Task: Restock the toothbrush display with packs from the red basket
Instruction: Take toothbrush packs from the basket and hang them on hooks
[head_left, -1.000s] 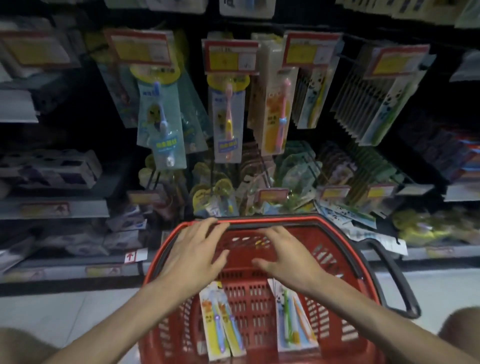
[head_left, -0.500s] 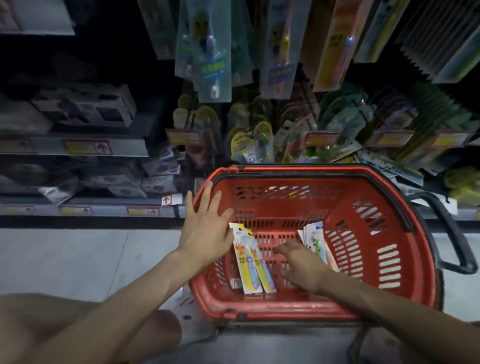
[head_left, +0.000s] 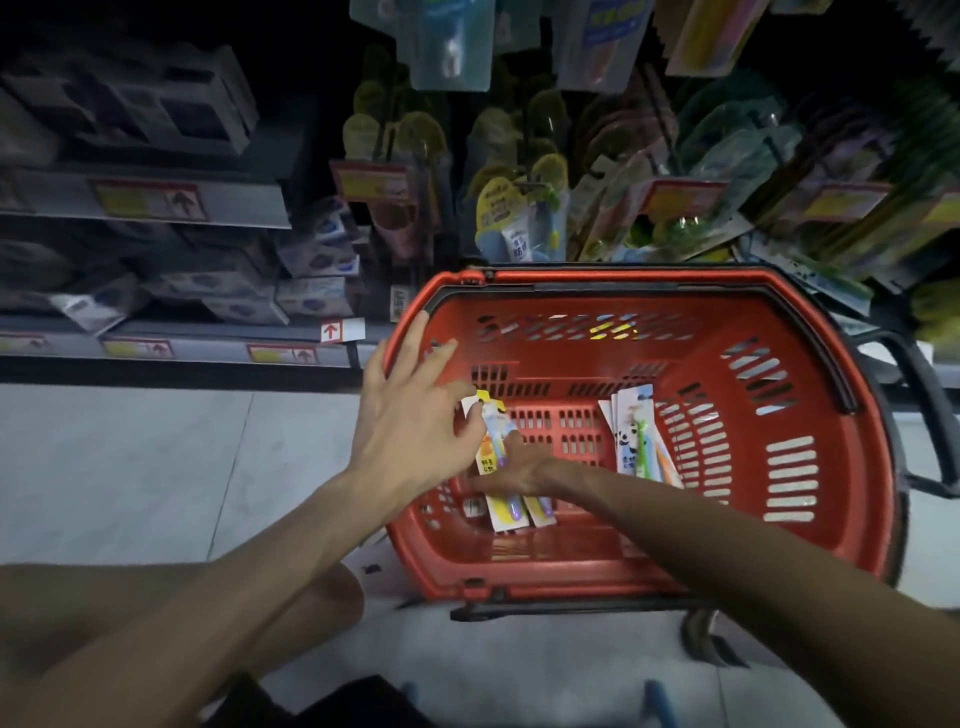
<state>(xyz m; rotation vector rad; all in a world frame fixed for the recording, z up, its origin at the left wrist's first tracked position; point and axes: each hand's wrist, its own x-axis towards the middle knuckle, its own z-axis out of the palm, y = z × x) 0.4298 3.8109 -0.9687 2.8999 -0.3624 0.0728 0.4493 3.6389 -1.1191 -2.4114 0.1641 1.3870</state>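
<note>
Both hands reach for the yellow packs (head_left: 493, 457) in the basket (head_left: 831, 519). The left hand (head_left: 410, 421) is open; the right hand (head_left: 514, 467) lies flat, holding nothing. Panda packs (head_left: 631, 436) wait too. Nothing is hung yet.

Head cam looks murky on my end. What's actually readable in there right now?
Head view: dim overall, the shelves nearly black and soft; wide-angle bending bows the red basket rim; the yellow toothbrush packs under both hands and the panda packs stay legible; hanging packs at top are blurred.
</note>
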